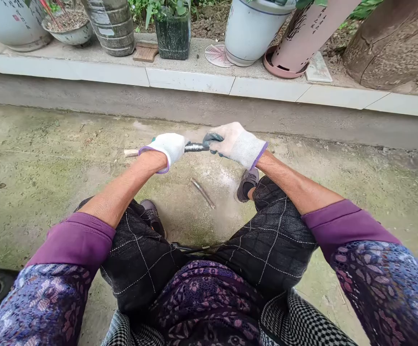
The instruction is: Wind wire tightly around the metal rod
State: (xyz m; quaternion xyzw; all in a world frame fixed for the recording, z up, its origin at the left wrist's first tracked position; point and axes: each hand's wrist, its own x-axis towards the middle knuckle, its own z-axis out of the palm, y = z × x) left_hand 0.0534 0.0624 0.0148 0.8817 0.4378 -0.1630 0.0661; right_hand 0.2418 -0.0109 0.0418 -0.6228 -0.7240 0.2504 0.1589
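Note:
In front of my knees, my left hand [168,147], in a white glove with a purple cuff, is closed around a wooden-handled tool or stick. Its pale wooden end [131,153] sticks out to the left. Between the hands shows a dark section with shiny silver, wire-like banding [194,147]. My right hand [233,142], gloved in white with grey-green coated fingers, curls around the right end of that section. What lies under the right fingers is hidden. A thin brownish rod [202,193] lies on the ground below, between my shoes.
Ahead runs a low tiled ledge [190,80] carrying a white pot [254,31], a pink pot [304,36], a dark square pot [173,36] and a flat wooden piece [145,52]. A tyre [5,283] stands at lower left. The ground is mossy concrete.

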